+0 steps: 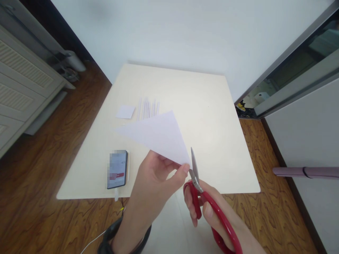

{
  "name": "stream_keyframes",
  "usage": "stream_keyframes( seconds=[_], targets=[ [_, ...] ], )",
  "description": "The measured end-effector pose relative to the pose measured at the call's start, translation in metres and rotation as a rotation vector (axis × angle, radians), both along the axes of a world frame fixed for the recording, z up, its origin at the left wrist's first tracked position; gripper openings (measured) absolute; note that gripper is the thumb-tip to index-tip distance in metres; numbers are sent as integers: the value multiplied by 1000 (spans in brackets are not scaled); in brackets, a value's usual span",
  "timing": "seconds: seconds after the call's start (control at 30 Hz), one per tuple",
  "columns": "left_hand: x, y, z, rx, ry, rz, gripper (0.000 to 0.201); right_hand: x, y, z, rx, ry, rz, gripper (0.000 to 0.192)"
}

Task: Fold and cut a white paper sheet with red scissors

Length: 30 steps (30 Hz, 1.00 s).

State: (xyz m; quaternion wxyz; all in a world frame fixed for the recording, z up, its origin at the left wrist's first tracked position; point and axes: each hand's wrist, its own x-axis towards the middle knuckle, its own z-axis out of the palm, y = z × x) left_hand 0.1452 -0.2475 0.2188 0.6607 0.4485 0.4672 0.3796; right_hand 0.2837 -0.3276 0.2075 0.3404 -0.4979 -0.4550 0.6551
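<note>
Red scissors [212, 211] in right grip [212, 215], left [153, 180] pinching paper triangle [159, 135]; phone [117, 169], strips [148, 107] nr.

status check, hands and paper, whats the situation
Left hand pinching white folded paper triangle at its corner. Right hand gripping red-handled scissors, blades beside that corner. Nothing in the way.

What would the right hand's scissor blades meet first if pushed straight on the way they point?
Probably the folded white paper pinched in the left hand; the scissors in the right hand sit beside its corner, though depth is unclear.
</note>
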Motion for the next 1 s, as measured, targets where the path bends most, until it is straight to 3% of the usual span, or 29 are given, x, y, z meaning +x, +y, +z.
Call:
stream_keyframes(
  seconds=[0.2, 0.47, 0.73, 1.0],
  targets=[
    [1, 1, -1, -28, -18, -18, 20, -1, 0, 1, 4, -18, 13, 36],
    [8, -1, 14, -105, -1, 84, 18, -2, 0, 2, -13, 13, 2, 35],
    [7, -2, 12, -97, 14, 93, 18, -4, -1, 1, -62, 6, -17, 36],
    [8, -3, 13, -102, 4, 99, 18, -5, -1, -1, 12, -98, -3, 41]
  ],
)
